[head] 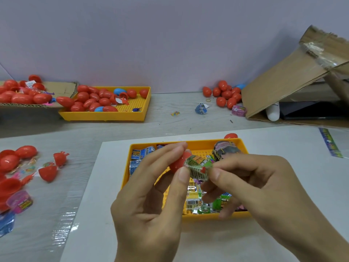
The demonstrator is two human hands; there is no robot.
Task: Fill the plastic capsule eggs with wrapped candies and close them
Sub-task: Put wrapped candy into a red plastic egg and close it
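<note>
At frame centre, the left hand (151, 201) pinches a red plastic egg half (177, 163) between thumb and fingertips. The right hand (251, 178) pinches a green crinkly wrapped candy (198, 167) at its mouth. Both look light; the shell is likely slippery, so hold its rim, while the wrapper yields.

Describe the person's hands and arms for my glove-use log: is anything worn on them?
Both are bare. The left hand and right hand have no gloves, rings or watch, and the fingers have short, plain nails. No sleeves show on either forearm within the picture.
</note>
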